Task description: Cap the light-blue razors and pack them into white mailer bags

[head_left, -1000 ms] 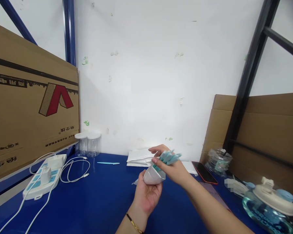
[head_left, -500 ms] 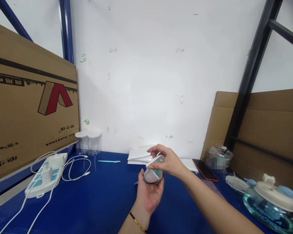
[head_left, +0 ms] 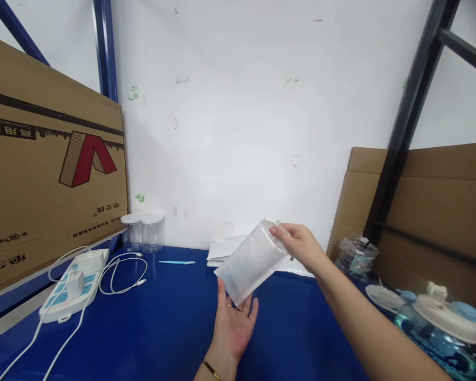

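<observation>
A white, slightly glossy plastic pouch (head_left: pixel 250 262) hangs tilted above the table, its upper end to the right. My right hand (head_left: pixel 299 241) pinches that upper end, thumb on the near face and fingers around the edge. Below the pouch, my left hand (head_left: pixel 236 323) is open, palm up and fingers apart. Its thumb and fingertips are close to the pouch's lower edge; whether they touch it I cannot tell. Behind the pouch, a stack of white sheets or packets (head_left: pixel 224 248) lies at the wall, partly covered from view.
On the left of the blue table (head_left: pixel 154 317) are a power strip (head_left: pixel 73 291) with white cables, two clear lidded jars (head_left: pixel 153 235) and a light blue stick (head_left: pixel 177 262). A wrapped clear container (head_left: pixel 357 258) and a water jug (head_left: pixel 444 328) stand at the right.
The pouch was bunched with its mouth open between both hands; now it is stretched out flat. My right hand has moved right with its end, and my left hand has opened and dropped lower.
</observation>
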The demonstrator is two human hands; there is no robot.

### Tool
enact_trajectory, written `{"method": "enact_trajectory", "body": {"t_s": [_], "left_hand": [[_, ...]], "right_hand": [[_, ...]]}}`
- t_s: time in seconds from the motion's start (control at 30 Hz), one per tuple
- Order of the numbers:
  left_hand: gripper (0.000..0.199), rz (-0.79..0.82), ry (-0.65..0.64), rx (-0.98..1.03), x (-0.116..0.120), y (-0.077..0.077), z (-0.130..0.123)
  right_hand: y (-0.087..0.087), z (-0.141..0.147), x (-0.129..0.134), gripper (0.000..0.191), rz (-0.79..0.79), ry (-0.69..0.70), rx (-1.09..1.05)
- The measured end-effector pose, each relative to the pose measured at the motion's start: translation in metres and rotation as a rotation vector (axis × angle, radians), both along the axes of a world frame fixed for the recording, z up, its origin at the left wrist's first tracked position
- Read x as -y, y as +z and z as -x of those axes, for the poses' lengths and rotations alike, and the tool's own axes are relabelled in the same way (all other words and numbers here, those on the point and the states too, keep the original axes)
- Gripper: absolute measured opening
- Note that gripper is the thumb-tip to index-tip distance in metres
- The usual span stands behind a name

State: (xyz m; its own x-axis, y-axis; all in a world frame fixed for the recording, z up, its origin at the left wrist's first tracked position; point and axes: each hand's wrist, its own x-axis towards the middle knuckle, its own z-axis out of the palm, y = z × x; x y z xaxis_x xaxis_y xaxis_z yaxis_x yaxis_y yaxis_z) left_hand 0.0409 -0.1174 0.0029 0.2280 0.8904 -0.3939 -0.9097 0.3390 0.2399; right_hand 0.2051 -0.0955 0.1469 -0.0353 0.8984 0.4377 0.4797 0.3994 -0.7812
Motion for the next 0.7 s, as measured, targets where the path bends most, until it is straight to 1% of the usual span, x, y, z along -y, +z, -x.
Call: {"method": "enact_trajectory", "body": {"t_s": [0.07, 0.13, 0.2, 0.27, 0.33, 0.4, 0.47, 0.5, 0.57, 0.6, 0.63, 0.7], "left_hand": [[0.044, -0.051, 0.066, -0.161, 0.000, -0.012, 0.003], [0.042, -0.107, 0.057, -0.280, 0.003, -0.019, 0.004], [0.045, -0.146, 0.019, -0.358, 0.007, -0.021, 0.005], [0.043, -0.132, -0.020, -0.417, 0.009, -0.019, 0.006], [0.036, -0.067, -0.063, -0.470, 0.009, -0.017, 0.009], [0.028, 0.004, -0.127, -0.478, 0.006, -0.015, 0.017], [0.020, 0.057, -0.216, -0.445, 0.003, -0.014, 0.026], [0.018, 0.080, -0.264, -0.435, 0.002, -0.014, 0.031], [0.017, 0.121, -0.362, -0.443, 0.001, -0.013, 0.041], [0.018, 0.131, -0.397, -0.459, 0.001, -0.012, 0.045], [0.017, 0.133, -0.415, -0.476, 0.001, -0.010, 0.049], [0.017, 0.110, -0.410, -0.487, -0.002, -0.007, 0.055]], "right_hand": [[0.000, -0.015, -0.003, 0.039, 0.102, -0.041, -0.073], [-0.004, -0.028, -0.007, 0.039, 0.170, -0.060, -0.099], [-0.011, -0.037, -0.009, 0.041, 0.213, -0.027, -0.117], [-0.018, -0.043, -0.006, 0.042, 0.181, 0.048, -0.165], [-0.024, -0.046, 0.000, 0.043, 0.088, 0.143, -0.172], [-0.030, -0.049, 0.009, 0.045, -0.028, 0.232, -0.053], [-0.036, -0.051, 0.019, 0.053, -0.142, 0.264, 0.170], [-0.039, -0.053, 0.023, 0.052, -0.208, 0.259, 0.289], [-0.046, -0.055, 0.029, 0.041, -0.331, 0.259, 0.493], [-0.050, -0.056, 0.032, 0.037, -0.368, 0.294, 0.574], [-0.053, -0.056, 0.034, 0.036, -0.380, 0.347, 0.636], [-0.058, -0.059, 0.038, 0.041, -0.327, 0.445, 0.700]]}}
